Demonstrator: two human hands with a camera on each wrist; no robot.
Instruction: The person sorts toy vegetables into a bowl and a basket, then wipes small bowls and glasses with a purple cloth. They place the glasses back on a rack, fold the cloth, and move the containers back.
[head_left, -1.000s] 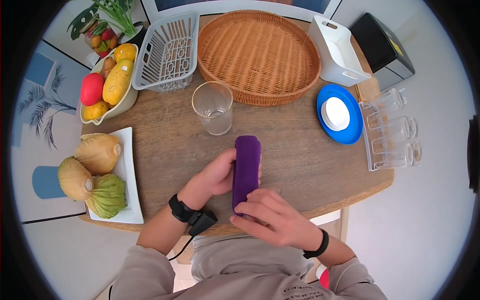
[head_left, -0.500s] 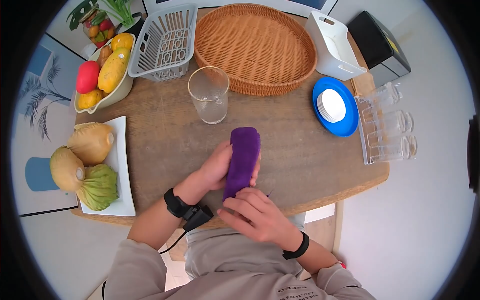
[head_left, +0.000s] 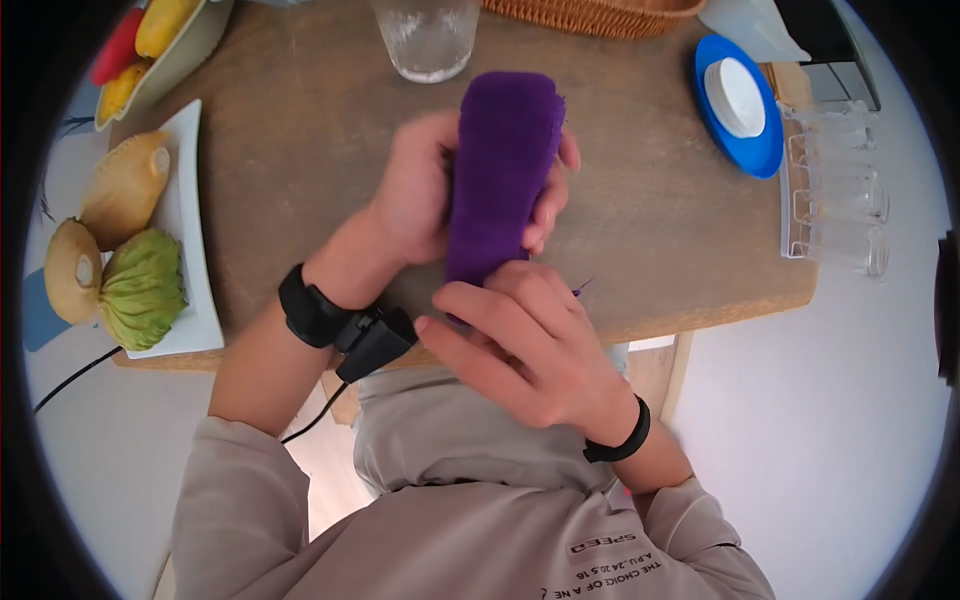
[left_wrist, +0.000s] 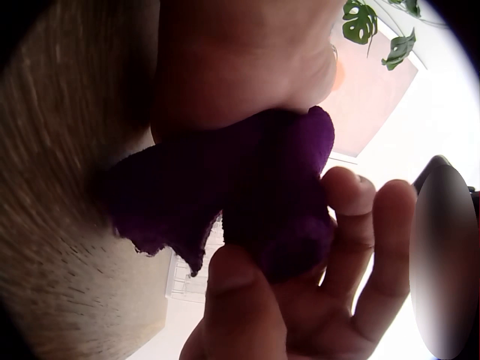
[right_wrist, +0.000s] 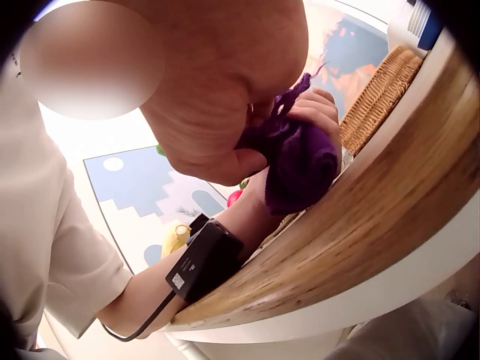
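A purple cloth, folded into a long thick strip with a frayed edge, is held above the table's near edge. My left hand grips it from the left side, its fingers wrapping beneath and showing at the right edge. At the near end, the right hand pinches the cloth between thumb and fingers. The left wrist view shows this end rolled up, with the right thumb against it. Loose purple threads hang out in the right wrist view. Beyond the cloth stands a clear glass tumbler.
On the left, a white plate carries several vegetables, behind it a bowl of fruit. A wicker tray lies at the back. To the right are a blue plate with stacked white dishes and a rack of glasses.
The head view has tipped downward, so the table things sit higher in it. The cloth and both hands look larger and nearer. Both hands keep their hold on the cloth.
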